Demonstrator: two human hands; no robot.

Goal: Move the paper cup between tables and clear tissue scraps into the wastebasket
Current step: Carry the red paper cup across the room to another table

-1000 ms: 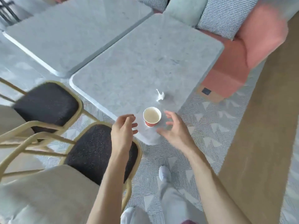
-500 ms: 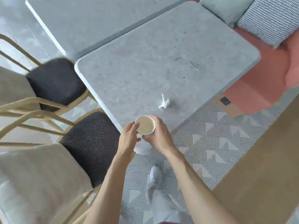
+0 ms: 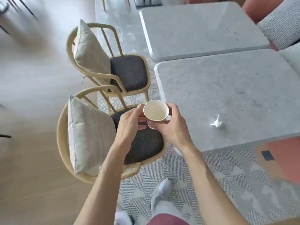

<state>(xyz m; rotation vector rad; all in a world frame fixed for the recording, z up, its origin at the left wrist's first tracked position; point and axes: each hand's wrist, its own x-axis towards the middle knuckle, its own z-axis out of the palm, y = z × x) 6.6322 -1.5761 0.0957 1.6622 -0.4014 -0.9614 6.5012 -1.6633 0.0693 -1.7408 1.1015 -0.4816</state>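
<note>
Both forearms reach toward 12 o'clock. The right hand (image 3: 172,127) wraps the paper cup (image 3: 155,111) in a grasping grip; the left hand (image 3: 129,122) pinches its side. The cup is held above the chair (image 3: 146,143), off the tabletop (image 3: 227,88); a tissue scrap (image 3: 215,123) lies at 3 o'clock.

**What you can't really make out in this shot**

The outside wall of the white-rimmed paper cup (image 3: 155,112) is mostly covered by the right hand (image 3: 172,127) curled under it and the left hand (image 3: 129,122) on its other side, only a sliver of red peeks out. The small white crumpled tissue scrap (image 3: 216,122) is too tiny to read its shape properly. The salmon-pink sofa (image 3: 283,159) is a smeared blur and runs off the right edge. The far grey marble table (image 3: 199,28) is clipped at the top, and the dark legs top left (image 3: 9,12) are motion-streaked.
</note>
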